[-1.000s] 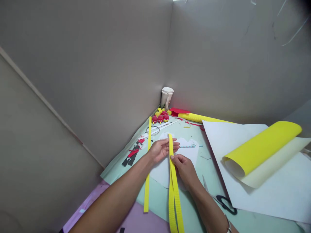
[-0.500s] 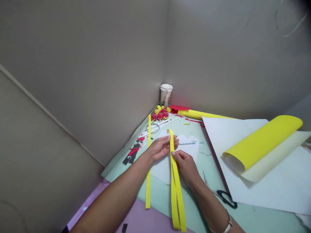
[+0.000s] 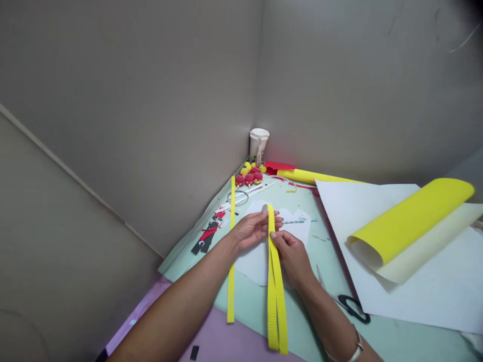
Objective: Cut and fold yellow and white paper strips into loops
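A long ribbed yellow paper strip (image 3: 276, 296), doubled over at its top, hangs between my hands above the table. My left hand (image 3: 253, 229) holds its upper bend between thumb and fingers, palm turned partly up. Just below, my right hand (image 3: 290, 251) pinches the strip with thumb and forefinger. The strip's lower loop reaches over the purple surface near the table's front. A second, straight yellow strip (image 3: 231, 281) lies to the left, partly hidden under my left forearm. White paper (image 3: 251, 266) and a patterned paper straw (image 3: 296, 221) lie beneath and beyond my hands.
Black-handled scissors (image 3: 353, 308) lie right of my right forearm. A curled yellow sheet (image 3: 415, 221) rests on a large white sheet (image 3: 418, 296). Red and yellow rolled pieces (image 3: 249, 179) and a white cup (image 3: 258, 145) stand in the wall corner. Black and red scraps (image 3: 206, 239) lie left.
Both hands have shifted slightly right with the folded yellow strip. Its lower loop is a little higher, and both hands keep their hold.
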The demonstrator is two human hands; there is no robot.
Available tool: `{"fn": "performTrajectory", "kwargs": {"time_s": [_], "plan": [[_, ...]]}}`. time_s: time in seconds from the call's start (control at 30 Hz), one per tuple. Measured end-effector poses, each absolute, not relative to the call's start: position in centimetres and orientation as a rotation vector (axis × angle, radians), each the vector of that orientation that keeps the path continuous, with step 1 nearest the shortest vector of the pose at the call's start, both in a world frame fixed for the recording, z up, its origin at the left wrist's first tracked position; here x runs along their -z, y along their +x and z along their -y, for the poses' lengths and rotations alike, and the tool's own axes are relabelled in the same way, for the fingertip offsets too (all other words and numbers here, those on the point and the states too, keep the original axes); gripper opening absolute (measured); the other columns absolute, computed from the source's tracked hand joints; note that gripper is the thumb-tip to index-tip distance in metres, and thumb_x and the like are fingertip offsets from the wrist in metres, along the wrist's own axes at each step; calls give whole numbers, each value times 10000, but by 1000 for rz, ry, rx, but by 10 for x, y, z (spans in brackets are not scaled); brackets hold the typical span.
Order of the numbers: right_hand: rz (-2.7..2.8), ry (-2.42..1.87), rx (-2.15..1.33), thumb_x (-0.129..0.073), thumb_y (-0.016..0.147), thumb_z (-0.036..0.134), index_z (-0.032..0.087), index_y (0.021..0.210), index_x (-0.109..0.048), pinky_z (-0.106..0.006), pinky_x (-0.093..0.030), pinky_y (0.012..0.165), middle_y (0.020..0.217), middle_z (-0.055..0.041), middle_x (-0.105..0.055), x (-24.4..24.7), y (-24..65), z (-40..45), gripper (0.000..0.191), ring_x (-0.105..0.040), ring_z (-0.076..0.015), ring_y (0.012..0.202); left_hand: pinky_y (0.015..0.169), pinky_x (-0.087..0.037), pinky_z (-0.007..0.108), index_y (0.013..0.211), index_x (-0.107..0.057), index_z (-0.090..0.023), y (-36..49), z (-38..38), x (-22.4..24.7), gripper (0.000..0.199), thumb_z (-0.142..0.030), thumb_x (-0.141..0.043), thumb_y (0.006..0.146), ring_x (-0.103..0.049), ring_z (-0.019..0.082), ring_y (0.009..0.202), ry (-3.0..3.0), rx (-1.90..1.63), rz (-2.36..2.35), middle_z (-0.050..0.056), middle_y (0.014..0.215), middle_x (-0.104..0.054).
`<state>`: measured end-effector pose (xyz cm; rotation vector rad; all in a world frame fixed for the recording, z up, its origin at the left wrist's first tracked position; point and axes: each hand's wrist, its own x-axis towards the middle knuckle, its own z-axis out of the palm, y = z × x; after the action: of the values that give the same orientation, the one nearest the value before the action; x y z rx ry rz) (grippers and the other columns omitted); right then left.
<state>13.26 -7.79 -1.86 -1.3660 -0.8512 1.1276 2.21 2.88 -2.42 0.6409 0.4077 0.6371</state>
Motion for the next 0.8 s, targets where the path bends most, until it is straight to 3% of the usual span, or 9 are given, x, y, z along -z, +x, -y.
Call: {"fn": "performTrajectory", "kwargs": {"time_s": [0.23, 0.43, 0.8], "plan": [[827, -1352, -1074, -653, 784, 519, 196, 672, -593, -256, -313, 525, 584, 36, -467, 24, 136, 77, 347, -372, -129, 553, 898, -431, 275, 977, -723, -76, 19, -24, 24, 329, -337, -768, 782, -640, 188, 928, 872, -500, -403, 162, 1024, -692], [796, -1324, -1085, -671, 769, 513, 198, 700, -638, -261, -345, 549, 633, 28, -543, 24, 137, 77, 324, -416, -132, 563, 734, -400, 227, 911, -738, -81, 19, -23, 22, 354, -345, -833, 696, -551, 105, 691, 904, -454, -413, 108, 890, -682], [828, -1261, -1074, -660, 803, 479, 198, 722, -637, -257, -386, 607, 769, 1, -617, 22, 136, 77, 293, -490, -147, 662, 755, -403, 250, 941, -733, -94, 21, -21, 19, 387, -371, -832, 689, -562, 146, 769, 919, -457, -404, 113, 886, -672]]}}
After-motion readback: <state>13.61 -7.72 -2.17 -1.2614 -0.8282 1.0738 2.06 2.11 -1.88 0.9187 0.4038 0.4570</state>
